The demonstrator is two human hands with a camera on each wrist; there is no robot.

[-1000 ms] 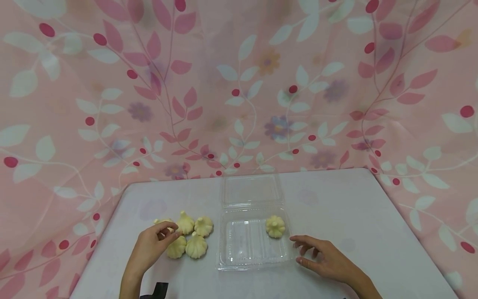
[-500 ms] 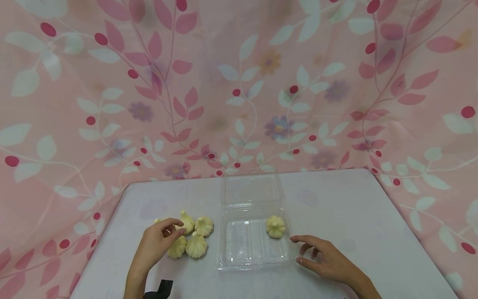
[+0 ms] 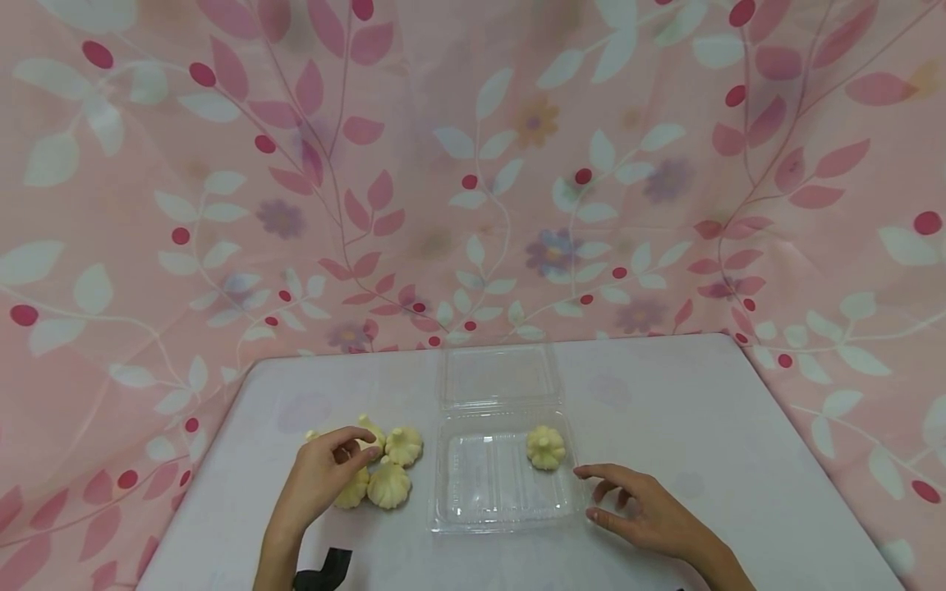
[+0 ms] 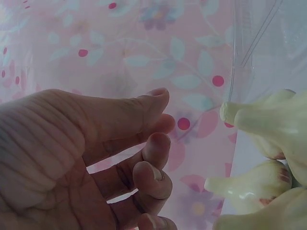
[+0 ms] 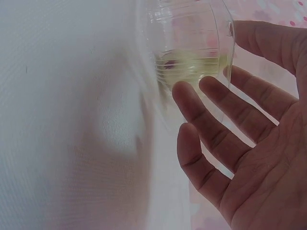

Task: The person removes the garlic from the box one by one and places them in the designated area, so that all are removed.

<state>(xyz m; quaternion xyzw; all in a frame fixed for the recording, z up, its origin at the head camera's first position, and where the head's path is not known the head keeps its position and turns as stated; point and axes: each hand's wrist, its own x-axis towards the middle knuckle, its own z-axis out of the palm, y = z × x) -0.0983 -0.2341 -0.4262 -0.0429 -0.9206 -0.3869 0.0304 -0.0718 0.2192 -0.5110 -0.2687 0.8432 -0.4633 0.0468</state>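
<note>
Several pale garlic bulbs [image 3: 389,486] lie in a cluster on the left of the table. My left hand [image 3: 319,476] hovers over them with loosely bent fingers, hiding part of the cluster. In the left wrist view, nothing is between thumb and fingers, and the bulbs [image 4: 249,187] appear beyond the fingertips. A clear plastic clamshell box [image 3: 473,484] lies with its lid raised back, and one garlic bulb [image 3: 545,449] sits inside at the right. My right hand [image 3: 643,510] is at the box's right side, fingers loosely spread near the rim; I cannot tell whether they touch it.
The box's clear lid [image 3: 498,376] lies behind its base. A white cloth covers the table [image 3: 687,419], and a pink floral curtain [image 3: 414,205] hangs behind its far edge. Something black [image 3: 325,568] shows by my left wrist.
My left hand has drifted a little to the right and away from me over the garlic bulbs. The right hand and the box have stayed in place.
</note>
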